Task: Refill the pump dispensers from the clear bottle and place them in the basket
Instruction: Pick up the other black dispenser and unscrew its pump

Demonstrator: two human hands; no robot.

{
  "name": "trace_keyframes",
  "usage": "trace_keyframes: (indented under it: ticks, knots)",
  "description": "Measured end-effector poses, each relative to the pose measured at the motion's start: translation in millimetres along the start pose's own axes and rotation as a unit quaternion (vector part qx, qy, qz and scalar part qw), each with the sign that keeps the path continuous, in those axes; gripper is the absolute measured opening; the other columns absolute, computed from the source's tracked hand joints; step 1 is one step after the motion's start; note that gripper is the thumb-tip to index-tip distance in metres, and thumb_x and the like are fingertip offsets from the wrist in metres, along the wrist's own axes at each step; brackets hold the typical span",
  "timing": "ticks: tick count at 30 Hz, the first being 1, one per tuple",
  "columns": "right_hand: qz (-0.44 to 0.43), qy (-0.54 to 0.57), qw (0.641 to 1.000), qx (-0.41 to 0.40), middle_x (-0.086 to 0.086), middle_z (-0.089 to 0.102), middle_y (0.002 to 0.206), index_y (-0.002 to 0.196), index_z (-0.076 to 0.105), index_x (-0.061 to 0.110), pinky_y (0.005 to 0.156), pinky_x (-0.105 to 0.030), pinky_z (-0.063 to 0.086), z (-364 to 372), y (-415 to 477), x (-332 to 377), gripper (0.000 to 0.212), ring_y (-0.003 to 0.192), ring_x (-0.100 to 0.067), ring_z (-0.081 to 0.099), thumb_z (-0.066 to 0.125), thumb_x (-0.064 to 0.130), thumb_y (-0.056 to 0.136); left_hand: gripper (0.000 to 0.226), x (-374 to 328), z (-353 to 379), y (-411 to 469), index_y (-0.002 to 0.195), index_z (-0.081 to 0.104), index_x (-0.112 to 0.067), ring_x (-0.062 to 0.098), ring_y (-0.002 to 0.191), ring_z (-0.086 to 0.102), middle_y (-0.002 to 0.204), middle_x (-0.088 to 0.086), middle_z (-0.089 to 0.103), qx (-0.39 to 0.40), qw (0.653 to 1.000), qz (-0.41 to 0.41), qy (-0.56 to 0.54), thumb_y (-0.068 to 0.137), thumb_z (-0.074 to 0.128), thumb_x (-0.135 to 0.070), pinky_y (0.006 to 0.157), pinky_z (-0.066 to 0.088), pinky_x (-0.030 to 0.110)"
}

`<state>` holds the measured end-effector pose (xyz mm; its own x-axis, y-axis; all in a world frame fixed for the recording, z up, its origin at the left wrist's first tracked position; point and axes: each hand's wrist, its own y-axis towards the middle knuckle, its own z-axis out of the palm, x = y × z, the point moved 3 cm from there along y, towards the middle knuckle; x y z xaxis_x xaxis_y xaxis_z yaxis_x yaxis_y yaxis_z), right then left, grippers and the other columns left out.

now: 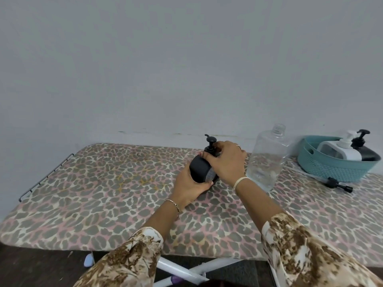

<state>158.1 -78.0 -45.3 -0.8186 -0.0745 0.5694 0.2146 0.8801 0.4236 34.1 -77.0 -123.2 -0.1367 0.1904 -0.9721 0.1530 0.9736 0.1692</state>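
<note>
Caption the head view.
Left hand holds the black dispenser, right hand grips its pump, beside the uncapped clear bottle.

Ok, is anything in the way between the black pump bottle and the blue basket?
Yes. The clear bottle stands upright right between the black pump bottle and the basket. The black one would probably have to go over or around it.

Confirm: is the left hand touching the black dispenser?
Touching. The head view shows the left hand curled round the base of the black dispenser, with its fingertips on the near side.
</note>
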Motion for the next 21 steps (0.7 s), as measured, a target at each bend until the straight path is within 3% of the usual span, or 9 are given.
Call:
trace_keyframes:
  ticks: [2, 8, 12, 15, 17, 19, 21]
  knots:
    - [0.004, 0.0, 1.0, 0.008, 0.003, 0.065, 0.085, 0.099, 0.072, 0.022, 0.084, -0.035, 0.033, -0.4, 2.5, -0.1, 0.034, 0.096, -0.024, 0.059, 0.068, 0.05, 0.08, 0.066, 2.0, -0.5, 3.5, 0.12, 0.049, -0.031, 0.0, 0.102, 0.06, 0.109, -0.015, 0.063, 0.002, 1.0, -0.004, 0.002, 0.068, 0.084, -0.01, 0.079, 0.049, 0.009]
    - [-0.006, 0.018, 0.999, 0.034, 0.0, 0.066, 0.083, 0.098, 0.073, 0.017, 0.088, -0.043, 0.046, 4.3, 9.4, 0.2, 0.037, 0.091, -0.026, 0.063, 0.072, 0.048, 0.077, 0.065, 8.2, -6.0, 12.6, 0.124, 0.056, -0.018, 0.011, 0.103, 0.066, 0.114, 0.0, 0.068, 0.04, 0.998, -0.049, -0.025, 0.067, 0.084, -0.003, 0.088, 0.054, 0.026]
    - [-0.023, 0.089, 0.991, 0.092, -0.003, 0.071, 0.093, 0.1, 0.073, 0.013, 0.088, -0.04, 0.05, 3.4, 15.3, -7.0, 0.033, 0.092, -0.02, 0.065, 0.077, 0.037, 0.077, 0.06, 5.2, -12.7, 16.7, 0.122, 0.056, -0.019, 0.014, 0.085, 0.068, 0.103, -0.001, 0.07, 0.075, 0.994, -0.071, -0.018, 0.071, 0.081, -0.001, 0.06, 0.053, 0.016]
    - [-0.037, 0.208, 0.958, 0.193, -0.001, 0.073, 0.09, 0.097, 0.074, 0.011, 0.084, -0.032, 0.051, -2.2, 22.7, -15.7, 0.021, 0.089, -0.012, 0.064, 0.078, 0.02, 0.079, 0.061, 4.3, -15.1, 19.4, 0.123, 0.054, -0.019, 0.01, 0.079, 0.065, 0.103, 0.001, 0.069, 0.097, 0.991, -0.084, -0.023, 0.073, 0.077, 0.005, 0.055, 0.051, 0.013]
    - [-0.056, 0.226, 0.946, 0.226, 0.001, 0.071, 0.089, 0.1, 0.073, 0.009, 0.086, -0.032, 0.051, -6.3, 27.9, -18.0, 0.02, 0.087, -0.012, 0.061, 0.077, 0.014, 0.08, 0.059, 3.3, -15.2, 20.9, 0.12, 0.054, -0.02, 0.008, 0.076, 0.064, 0.1, 0.0, 0.068, 0.106, 0.99, -0.087, -0.026, 0.073, 0.075, 0.009, 0.053, 0.051, 0.012]
    - [-0.066, 0.222, 0.943, 0.24, 0.002, 0.07, 0.089, 0.104, 0.073, 0.008, 0.09, -0.032, 0.05, -8.5, 31.7, -17.4, 0.024, 0.09, -0.018, 0.061, 0.076, 0.013, 0.081, 0.058, 3.9, -13.7, 21.3, 0.119, 0.054, -0.021, 0.01, 0.082, 0.066, 0.102, -0.002, 0.068, 0.093, 0.992, -0.083, -0.035, 0.073, 0.075, 0.008, 0.06, 0.053, 0.015]
    - [-0.066, 0.207, 0.949, 0.229, 0.004, 0.071, 0.091, 0.105, 0.073, 0.012, 0.089, -0.032, 0.051, -7.5, 31.9, -15.9, 0.027, 0.093, -0.019, 0.064, 0.078, 0.017, 0.079, 0.06, 8.2, -11.4, 20.5, 0.122, 0.054, -0.019, 0.014, 0.098, 0.066, 0.109, -0.001, 0.068, 0.052, 0.996, -0.068, -0.028, 0.072, 0.079, 0.003, 0.078, 0.056, 0.025]
